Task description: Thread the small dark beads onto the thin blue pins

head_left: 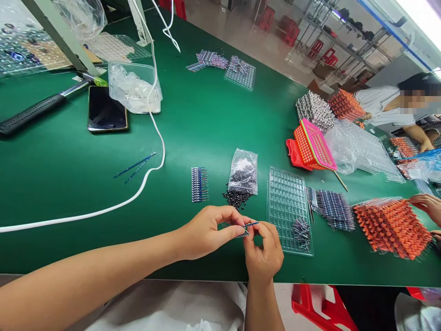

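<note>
My left hand (pixel 210 232) and my right hand (pixel 263 253) meet near the front edge of the green table (pixel 213 124). Together they pinch a thin blue strip of small parts (pixel 246 226), fingers closed on it. Just beyond my hands lies a pile of tiny black beads (pixel 236 198) spilling from a clear bag (pixel 243 171). A blue strip of pins (pixel 199 184) lies to the left of the beads. A clear plastic tray (pixel 288 207) with a few parts in it sits right of my hands.
A white cable (pixel 151 119) crosses the table. A phone (pixel 106 110), a clear tub (pixel 135 87) and a hammer (pixel 37 110) lie far left. A pink basket (pixel 314 145), orange part bundles (pixel 392 227) and another person's hand (pixel 427 207) are on the right.
</note>
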Action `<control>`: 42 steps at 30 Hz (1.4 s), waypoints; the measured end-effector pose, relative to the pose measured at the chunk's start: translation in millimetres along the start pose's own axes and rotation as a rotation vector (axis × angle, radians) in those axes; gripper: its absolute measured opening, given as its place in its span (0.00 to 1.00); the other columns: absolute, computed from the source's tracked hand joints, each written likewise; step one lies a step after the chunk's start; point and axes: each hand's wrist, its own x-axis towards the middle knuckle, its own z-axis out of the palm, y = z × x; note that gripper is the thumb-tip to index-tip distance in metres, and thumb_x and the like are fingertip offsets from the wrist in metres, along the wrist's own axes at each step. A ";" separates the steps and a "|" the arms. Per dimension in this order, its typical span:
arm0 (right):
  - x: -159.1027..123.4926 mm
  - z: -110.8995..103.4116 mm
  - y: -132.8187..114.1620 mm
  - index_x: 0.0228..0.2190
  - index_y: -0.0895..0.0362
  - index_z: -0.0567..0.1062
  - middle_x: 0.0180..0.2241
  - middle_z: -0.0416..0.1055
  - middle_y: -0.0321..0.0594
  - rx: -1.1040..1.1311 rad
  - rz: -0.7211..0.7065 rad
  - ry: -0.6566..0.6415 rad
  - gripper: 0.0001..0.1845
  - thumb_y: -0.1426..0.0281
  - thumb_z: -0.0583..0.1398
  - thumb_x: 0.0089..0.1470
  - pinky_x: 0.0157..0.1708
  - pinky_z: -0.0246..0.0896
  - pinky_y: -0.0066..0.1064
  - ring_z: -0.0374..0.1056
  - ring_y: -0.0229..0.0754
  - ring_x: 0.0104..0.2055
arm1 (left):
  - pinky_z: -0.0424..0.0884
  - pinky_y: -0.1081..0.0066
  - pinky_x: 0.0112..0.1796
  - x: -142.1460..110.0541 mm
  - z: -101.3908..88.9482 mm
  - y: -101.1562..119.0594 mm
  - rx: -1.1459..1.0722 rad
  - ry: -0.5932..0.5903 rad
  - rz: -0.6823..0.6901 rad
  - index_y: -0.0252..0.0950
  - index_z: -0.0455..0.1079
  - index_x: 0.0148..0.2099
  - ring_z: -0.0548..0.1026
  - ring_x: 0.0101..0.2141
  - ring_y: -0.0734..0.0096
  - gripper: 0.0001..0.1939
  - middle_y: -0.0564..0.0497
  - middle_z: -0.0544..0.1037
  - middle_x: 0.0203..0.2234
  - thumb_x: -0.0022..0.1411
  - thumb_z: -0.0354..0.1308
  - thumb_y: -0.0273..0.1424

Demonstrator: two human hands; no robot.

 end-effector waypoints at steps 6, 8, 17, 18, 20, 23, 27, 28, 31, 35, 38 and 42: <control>-4.8 -3.8 -1.1 0.35 0.54 0.75 0.29 0.71 0.37 0.203 0.255 -0.033 0.04 0.75 0.61 0.57 0.27 0.64 0.29 0.69 0.38 0.31 | 0.73 0.66 0.41 6.2 0.6 -2.7 -0.158 0.083 -0.094 0.34 0.73 0.35 0.78 0.35 0.68 0.07 0.49 0.82 0.33 0.57 0.63 0.33; -6.7 -5.2 -1.1 0.34 0.55 0.75 0.29 0.70 0.37 0.286 0.335 -0.039 0.03 0.74 0.61 0.57 0.24 0.62 0.28 0.68 0.38 0.29 | 0.73 0.67 0.40 7.6 0.3 -2.8 -0.145 0.108 -0.096 0.34 0.73 0.34 0.77 0.34 0.68 0.07 0.50 0.81 0.31 0.57 0.64 0.33; -8.4 -5.2 -1.2 0.34 0.55 0.76 0.29 0.68 0.36 0.430 0.418 -0.064 0.03 0.73 0.61 0.57 0.25 0.61 0.28 0.66 0.37 0.28 | 0.72 0.70 0.38 7.5 1.0 -1.4 -0.126 0.111 -0.101 0.35 0.75 0.34 0.77 0.32 0.70 0.06 0.52 0.79 0.27 0.56 0.64 0.32; -8.4 -5.2 -1.4 0.34 0.55 0.76 0.29 0.68 0.36 0.433 0.420 -0.066 0.03 0.73 0.61 0.57 0.25 0.61 0.28 0.66 0.37 0.28 | 0.73 0.69 0.38 7.4 1.1 -1.1 -0.127 0.109 -0.103 0.35 0.75 0.34 0.77 0.32 0.70 0.06 0.52 0.79 0.27 0.56 0.64 0.32; -8.4 -5.3 -1.7 0.34 0.55 0.76 0.29 0.68 0.36 0.434 0.426 -0.067 0.03 0.73 0.61 0.57 0.25 0.61 0.29 0.66 0.37 0.28 | 0.73 0.69 0.38 7.4 1.3 -0.7 -0.122 0.111 -0.107 0.35 0.75 0.34 0.77 0.32 0.69 0.06 0.52 0.79 0.27 0.55 0.65 0.32; -8.6 -5.3 -1.8 0.34 0.56 0.76 0.28 0.68 0.36 0.429 0.432 -0.058 0.02 0.72 0.61 0.57 0.24 0.61 0.29 0.66 0.37 0.27 | 0.73 0.70 0.37 7.3 1.2 -0.6 -0.110 0.117 -0.111 0.35 0.75 0.34 0.77 0.32 0.69 0.07 0.52 0.79 0.27 0.54 0.65 0.32; -8.2 -5.5 -1.5 0.34 0.56 0.76 0.28 0.68 0.36 0.423 0.430 -0.066 0.02 0.72 0.61 0.57 0.24 0.61 0.29 0.66 0.38 0.27 | 0.73 0.70 0.37 7.5 1.1 -1.5 -0.131 0.114 -0.117 0.35 0.75 0.34 0.77 0.32 0.69 0.07 0.52 0.80 0.27 0.54 0.66 0.32; -8.0 -5.5 -1.4 0.34 0.56 0.76 0.27 0.68 0.36 0.422 0.430 -0.068 0.02 0.72 0.61 0.57 0.24 0.62 0.29 0.66 0.38 0.27 | 0.73 0.69 0.37 7.6 1.0 -1.7 -0.135 0.113 -0.117 0.35 0.76 0.34 0.77 0.32 0.69 0.06 0.52 0.80 0.27 0.54 0.66 0.32; -8.2 -5.5 -1.2 0.34 0.56 0.76 0.28 0.68 0.36 0.424 0.437 -0.068 0.02 0.72 0.61 0.57 0.25 0.62 0.29 0.66 0.38 0.28 | 0.72 0.70 0.37 7.7 1.1 -2.2 -0.134 0.112 -0.117 0.34 0.76 0.34 0.77 0.32 0.69 0.06 0.52 0.79 0.27 0.54 0.66 0.31; -9.5 -5.0 -0.9 0.34 0.55 0.76 0.28 0.68 0.36 0.421 0.453 -0.070 0.02 0.71 0.61 0.57 0.24 0.61 0.29 0.66 0.38 0.27 | 0.72 0.70 0.37 7.5 0.9 -2.6 -0.132 0.112 -0.117 0.34 0.76 0.34 0.77 0.32 0.70 0.06 0.52 0.79 0.28 0.55 0.66 0.31; -10.0 -5.0 0.4 0.34 0.56 0.76 0.28 0.68 0.36 0.417 0.482 -0.073 0.03 0.69 0.62 0.57 0.24 0.60 0.29 0.66 0.38 0.27 | 0.72 0.70 0.37 7.8 0.6 -3.4 -0.147 0.102 -0.120 0.34 0.76 0.34 0.77 0.32 0.70 0.06 0.53 0.79 0.27 0.55 0.66 0.31; -8.0 -6.3 4.5 0.33 0.56 0.76 0.28 0.67 0.35 0.573 0.561 -0.138 0.03 0.69 0.62 0.57 0.23 0.58 0.27 0.63 0.35 0.25 | 0.71 0.71 0.36 8.3 0.5 -3.3 -0.169 0.098 -0.148 0.34 0.75 0.33 0.75 0.30 0.72 0.06 0.53 0.78 0.25 0.53 0.66 0.31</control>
